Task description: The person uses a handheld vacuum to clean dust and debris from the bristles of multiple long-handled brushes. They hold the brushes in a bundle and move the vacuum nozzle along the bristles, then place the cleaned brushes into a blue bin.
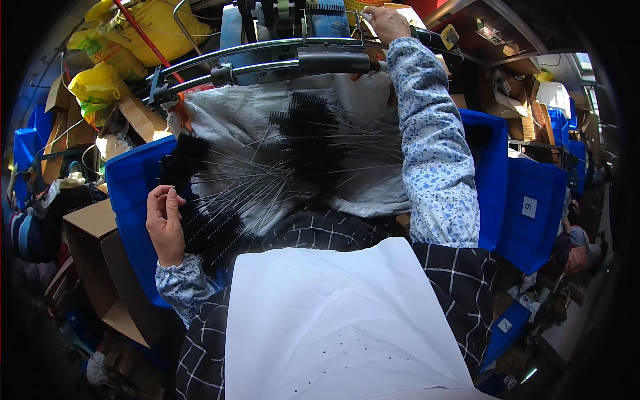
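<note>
My right hand [389, 25] reaches up to the machine [280, 50] at the top. Its fingertips pinch the wire end of a black twisted-wire brush [325, 10], which lies across the machine's blue part. On the left, my left hand [165, 225] is raised with its fingers curled in and the thumb against them; whether anything is in them is hidden. Beside it are black bristled brushes [217, 233]. A larger heap of wire brushes [307, 143], bristles dark and bare wire stems crossing, lies before me on a whitish sheet [233, 110].
Blue bins [130, 177] flank me, with another blue bin [533, 210] farther right. An open cardboard box [97, 260] stands at the left. Yellow bags [150, 33] and a red bar [143, 33] are at the upper left. Metal rails [250, 48] cross before the machine.
</note>
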A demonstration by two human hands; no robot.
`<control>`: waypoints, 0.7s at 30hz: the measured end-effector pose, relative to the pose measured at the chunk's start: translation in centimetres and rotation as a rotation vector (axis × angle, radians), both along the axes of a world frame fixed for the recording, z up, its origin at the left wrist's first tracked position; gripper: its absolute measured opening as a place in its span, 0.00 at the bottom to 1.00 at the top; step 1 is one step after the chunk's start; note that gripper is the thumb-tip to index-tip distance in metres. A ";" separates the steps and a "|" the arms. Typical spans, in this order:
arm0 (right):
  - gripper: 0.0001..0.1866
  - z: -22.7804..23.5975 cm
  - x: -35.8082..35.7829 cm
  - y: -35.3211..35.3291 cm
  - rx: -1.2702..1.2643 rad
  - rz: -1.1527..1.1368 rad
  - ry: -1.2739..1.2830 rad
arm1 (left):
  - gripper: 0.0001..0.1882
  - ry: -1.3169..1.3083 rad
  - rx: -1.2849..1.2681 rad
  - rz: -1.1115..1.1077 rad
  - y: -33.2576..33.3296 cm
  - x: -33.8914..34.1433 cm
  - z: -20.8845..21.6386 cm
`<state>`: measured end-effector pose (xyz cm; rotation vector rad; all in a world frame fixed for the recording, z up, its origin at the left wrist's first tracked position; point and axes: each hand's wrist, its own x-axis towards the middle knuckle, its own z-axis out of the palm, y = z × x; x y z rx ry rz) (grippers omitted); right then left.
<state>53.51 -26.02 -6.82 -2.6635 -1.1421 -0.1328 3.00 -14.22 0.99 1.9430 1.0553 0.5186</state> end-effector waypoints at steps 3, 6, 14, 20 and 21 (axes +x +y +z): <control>0.10 0.4 0.0 -2.4 0.142 0.130 -0.034 | 0.09 -0.008 -0.022 0.021 0.1 -0.7 -0.1; 0.09 4.9 -4.1 -5.0 0.300 0.195 -0.089 | 0.09 -0.009 -0.024 0.012 0.3 -0.6 -0.8; 0.12 8.5 -12.3 -9.5 0.432 0.248 -0.172 | 0.09 -0.029 -0.024 -0.058 -0.5 0.9 -0.3; 0.12 7.6 -14.2 -10.1 0.463 0.250 -0.113 | 0.08 -0.160 -0.024 -0.054 -1.2 0.3 1.4; 0.12 7.4 -14.5 -10.2 0.469 0.262 -0.081 | 0.08 -0.284 0.007 -0.080 -1.6 0.0 2.8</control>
